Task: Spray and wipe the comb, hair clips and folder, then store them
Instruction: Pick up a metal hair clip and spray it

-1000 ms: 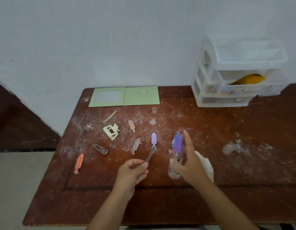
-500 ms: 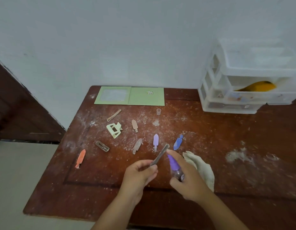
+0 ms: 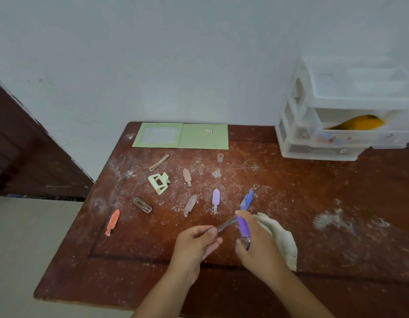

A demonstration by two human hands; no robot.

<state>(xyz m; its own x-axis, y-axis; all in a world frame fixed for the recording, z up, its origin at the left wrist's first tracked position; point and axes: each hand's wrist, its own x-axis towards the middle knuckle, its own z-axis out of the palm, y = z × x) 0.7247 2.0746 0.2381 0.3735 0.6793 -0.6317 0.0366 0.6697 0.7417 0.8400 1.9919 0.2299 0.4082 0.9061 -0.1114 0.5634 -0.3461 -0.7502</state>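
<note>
My left hand point(image 3: 197, 241) pinches a thin grey hair clip point(image 3: 226, 225) above the table's front middle. Beside it my right hand point(image 3: 256, 246) grips a small spray bottle with a purple top point(image 3: 243, 227), its forefinger on the nozzle, which points at the clip. Several hair clips lie on the dusty brown table point(image 3: 313, 203): an orange one point(image 3: 112, 222), a purple one point(image 3: 215, 198), a blue one point(image 3: 246, 200), brown ones point(image 3: 190, 204) and a pale green claw clip point(image 3: 159, 182). The green folder point(image 3: 182, 135) lies open at the back. I see no comb.
A crumpled white cloth point(image 3: 280, 237) lies just right of my right hand. A white plastic drawer unit point(image 3: 336, 115) with an orange item in it stands at the back right. A small clear cap point(image 3: 219, 157) stands near the folder. White dust covers the tabletop.
My right hand brought the spray bottle down and tilted it toward the clip. My left hand lifted the grey clip and moved it closer to the nozzle. The blue clip became visible.
</note>
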